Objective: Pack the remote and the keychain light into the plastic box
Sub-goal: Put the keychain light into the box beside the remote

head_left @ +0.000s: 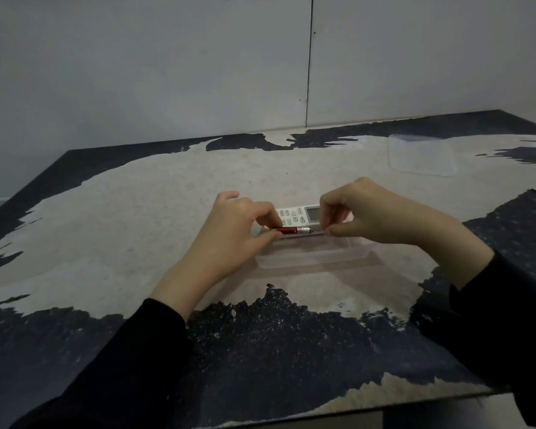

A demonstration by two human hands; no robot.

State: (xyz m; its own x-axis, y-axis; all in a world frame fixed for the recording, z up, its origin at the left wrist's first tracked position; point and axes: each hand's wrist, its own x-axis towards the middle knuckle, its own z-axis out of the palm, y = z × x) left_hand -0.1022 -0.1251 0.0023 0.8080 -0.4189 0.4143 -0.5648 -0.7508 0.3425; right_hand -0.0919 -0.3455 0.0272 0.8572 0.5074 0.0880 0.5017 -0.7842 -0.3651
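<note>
Both hands pinch the keychain light (293,230): left hand (239,226) on its red butt end, right hand (361,212) at the silver tip. Long axis runs left-right, parallel to the plastic box (310,258) rim, just above it. Remote (299,213) lies behind the light, apparently already inside the box. Lid (423,154) far right on worktop (136,212).

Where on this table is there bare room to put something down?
The table's left half, beyond the left hand, is bare to the wall. So is the near strip between the sleeves, before the plastic box. It is crowded at the centre, where both hands, right hand, hold the keychain light by the remote. A clear lid takes the far right.
</note>
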